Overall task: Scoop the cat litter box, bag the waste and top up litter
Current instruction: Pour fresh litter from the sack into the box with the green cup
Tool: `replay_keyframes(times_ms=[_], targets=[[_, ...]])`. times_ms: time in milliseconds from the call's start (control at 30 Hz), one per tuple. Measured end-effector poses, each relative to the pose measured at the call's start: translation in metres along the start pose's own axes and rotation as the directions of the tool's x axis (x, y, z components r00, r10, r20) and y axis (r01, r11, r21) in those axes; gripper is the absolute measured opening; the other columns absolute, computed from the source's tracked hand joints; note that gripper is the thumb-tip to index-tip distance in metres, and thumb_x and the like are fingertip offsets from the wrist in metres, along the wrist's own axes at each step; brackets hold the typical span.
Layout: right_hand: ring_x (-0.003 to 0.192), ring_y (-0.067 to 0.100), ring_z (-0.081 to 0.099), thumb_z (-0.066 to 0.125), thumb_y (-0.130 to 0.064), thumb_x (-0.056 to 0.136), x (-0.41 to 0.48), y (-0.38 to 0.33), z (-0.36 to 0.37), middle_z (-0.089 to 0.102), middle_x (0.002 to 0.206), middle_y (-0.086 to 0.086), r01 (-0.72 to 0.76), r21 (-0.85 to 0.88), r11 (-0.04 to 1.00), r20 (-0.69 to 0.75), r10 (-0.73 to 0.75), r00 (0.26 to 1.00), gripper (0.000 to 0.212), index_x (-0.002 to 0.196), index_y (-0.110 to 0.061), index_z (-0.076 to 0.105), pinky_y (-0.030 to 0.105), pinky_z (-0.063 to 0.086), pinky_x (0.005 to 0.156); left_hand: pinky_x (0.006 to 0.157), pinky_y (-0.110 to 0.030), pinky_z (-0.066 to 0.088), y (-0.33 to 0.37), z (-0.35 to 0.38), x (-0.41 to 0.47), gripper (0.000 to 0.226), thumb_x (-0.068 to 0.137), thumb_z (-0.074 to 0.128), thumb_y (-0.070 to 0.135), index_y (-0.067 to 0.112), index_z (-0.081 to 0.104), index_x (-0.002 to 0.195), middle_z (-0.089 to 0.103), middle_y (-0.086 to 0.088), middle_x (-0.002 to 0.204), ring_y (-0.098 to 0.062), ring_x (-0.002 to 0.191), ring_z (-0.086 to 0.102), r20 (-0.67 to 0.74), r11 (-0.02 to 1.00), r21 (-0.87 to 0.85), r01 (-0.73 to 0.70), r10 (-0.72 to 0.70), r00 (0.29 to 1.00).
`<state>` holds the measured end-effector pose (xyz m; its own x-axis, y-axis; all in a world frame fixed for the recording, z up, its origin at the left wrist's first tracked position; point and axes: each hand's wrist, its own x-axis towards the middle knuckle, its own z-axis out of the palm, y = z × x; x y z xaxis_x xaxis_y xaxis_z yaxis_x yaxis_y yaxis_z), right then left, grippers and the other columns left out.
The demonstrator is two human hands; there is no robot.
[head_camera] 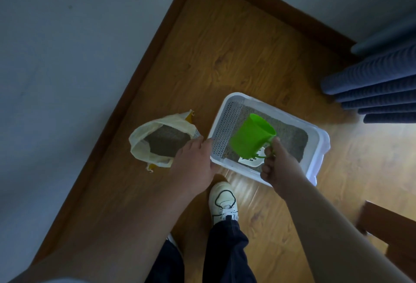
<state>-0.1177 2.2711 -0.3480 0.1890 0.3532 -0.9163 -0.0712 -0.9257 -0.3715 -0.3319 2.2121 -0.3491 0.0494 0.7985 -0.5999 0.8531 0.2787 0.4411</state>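
Stage: top-up, by the look of it, with the scooping seemingly over, since the white scoop [249, 162] lies idle inside the litter box [319, 138].
Right hand [276, 167]: fingers curled round the handle of a green cup [252, 135], and it's tipped on its side above the grey litter [292, 138]!
Pour: no grains visible falling, so I cannot tell if the cup is full or already emptied.
Left hand [193, 163]: down at the box's left rim, just beside the open bag [144, 145]; whether it grips the rim I cannot tell.
Bag: on the floor left of the box, mouth wide, grey litter inside, so probably the supply.
Waste: no tied-off sack anywhere in view, so that step can't be judged.
Left to do: likely a levelling and a tidy-up.
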Motion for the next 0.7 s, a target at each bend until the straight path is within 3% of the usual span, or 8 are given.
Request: replay_keyframes(times_ms=[100,167,267,333,400,600,700], targets=[[0.055,0.016,0.041,0.050,-0.045,0.098,-0.023,-0.001,0.029,0.042,0.064,0.002,0.202,-0.436,0.877,0.061,-0.195,0.979,0.039,0.074,-0.015,0.058,0.035,0.041,0.057,0.116,-0.046,0.031,-0.018,-0.004,-0.009,0.058,0.097,0.047,0.028,0.017,0.031,0.152,0.035,-0.010,0.156,-0.028,0.143,0.031,0.014,0.999,0.027,0.035,-0.035,0.999],[0.060,0.018,0.047,0.050,-0.042,0.099,-0.039,-0.002,0.051,0.046,0.064,0.003,0.305,-0.667,0.680,0.143,-0.285,0.948,0.040,0.077,-0.010,0.057,0.037,0.043,0.060,0.117,-0.046,0.030,-0.034,-0.007,-0.015,0.060,0.096,0.049,0.028,0.017,0.030,0.152,0.031,-0.011,0.158,-0.029,0.145,0.029,0.028,0.997,0.030,0.073,-0.074,0.997],[0.055,0.014,0.048,0.050,-0.045,0.099,-0.065,-0.002,0.085,0.049,0.058,-0.003,0.427,-0.828,0.364,0.300,-0.357,0.885,0.043,0.066,-0.017,0.049,0.029,0.032,0.052,0.118,-0.047,0.030,-0.062,-0.012,-0.025,0.062,0.097,0.048,0.028,0.015,0.027,0.154,0.028,-0.012,0.160,-0.029,0.147,0.026,0.023,0.990,0.003,0.138,-0.138,0.990],[0.055,0.010,0.050,0.047,-0.052,0.098,-0.079,0.003,0.108,0.053,0.061,-0.004,0.475,-0.877,0.076,0.410,-0.400,0.820,0.044,0.067,-0.021,0.048,0.028,0.032,0.050,0.117,-0.048,0.031,-0.080,-0.013,-0.033,0.061,0.097,0.047,0.028,0.014,0.028,0.153,0.029,-0.012,0.160,-0.028,0.147,0.027,0.015,0.982,-0.032,0.187,-0.186,0.982],[0.057,0.012,0.050,0.042,-0.058,0.098,-0.085,0.010,0.129,0.053,0.065,-0.005,0.486,-0.864,-0.131,0.495,-0.396,0.773,0.047,0.069,-0.022,0.048,0.029,0.033,0.051,0.115,-0.048,0.034,-0.097,-0.013,-0.041,0.060,0.097,0.049,0.029,0.014,0.030,0.151,0.032,-0.010,0.158,-0.027,0.145,0.030,0.003,0.969,-0.067,0.237,-0.237,0.971],[0.069,0.023,0.055,0.039,-0.058,0.099,-0.051,0.028,0.180,0.051,0.068,-0.002,0.436,-0.831,-0.344,0.531,-0.259,0.807,0.048,0.069,-0.021,0.047,0.033,0.041,0.059,0.106,-0.047,0.043,-0.142,-0.007,-0.051,0.055,0.097,0.048,0.027,0.017,0.033,0.149,0.038,-0.007,0.150,-0.027,0.136,0.040,-0.041,0.916,-0.158,0.370,-0.380,0.924],[0.067,0.021,0.056,0.040,-0.057,0.098,-0.028,0.035,0.209,0.054,0.070,-0.001,0.404,-0.802,-0.440,0.545,-0.261,0.797,0.045,0.075,-0.021,0.056,0.032,0.042,0.058,0.083,-0.035,0.050,-0.154,0.001,-0.045,0.051,0.096,0.056,0.026,0.015,0.037,0.142,0.041,-0.008,0.138,-0.024,0.113,0.054,-0.127,0.836,-0.339,0.431,-0.495,0.859]])
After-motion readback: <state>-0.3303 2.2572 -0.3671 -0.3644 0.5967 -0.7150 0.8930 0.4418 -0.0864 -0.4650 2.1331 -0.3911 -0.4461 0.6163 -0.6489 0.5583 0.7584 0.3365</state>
